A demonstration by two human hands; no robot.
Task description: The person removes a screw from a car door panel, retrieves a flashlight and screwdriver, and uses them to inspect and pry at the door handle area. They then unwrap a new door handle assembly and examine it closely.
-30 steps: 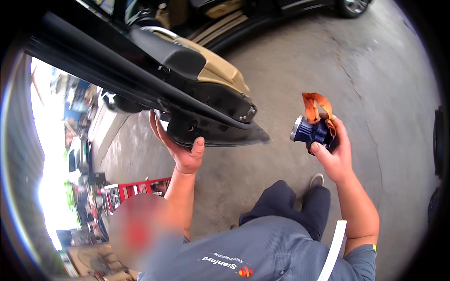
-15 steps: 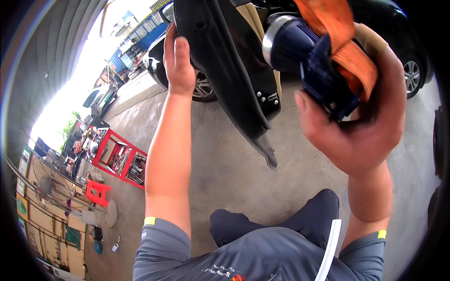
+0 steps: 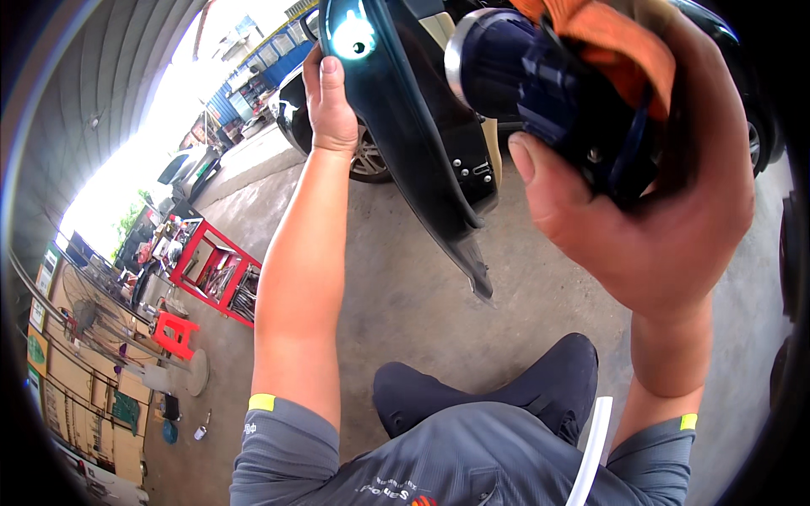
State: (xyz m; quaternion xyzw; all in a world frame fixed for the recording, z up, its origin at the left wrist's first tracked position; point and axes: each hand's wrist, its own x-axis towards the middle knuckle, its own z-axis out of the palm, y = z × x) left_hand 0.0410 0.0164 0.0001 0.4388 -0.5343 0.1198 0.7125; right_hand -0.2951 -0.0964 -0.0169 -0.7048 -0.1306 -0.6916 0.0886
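Lamp (image 3: 544, 88) in the right hand (image 3: 654, 211) has its strap (image 3: 620, 40) cropped above.

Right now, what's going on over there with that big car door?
A person's right hand holds a dark blue lamp with an orange strap. The lamp faces the black car door, where a bright spot shows near the top. The left hand is up at the door's edge.

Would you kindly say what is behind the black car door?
Part of a silver wheel shows past the door, near the left hand in the picture. Whatever the door itself covers cannot be seen.
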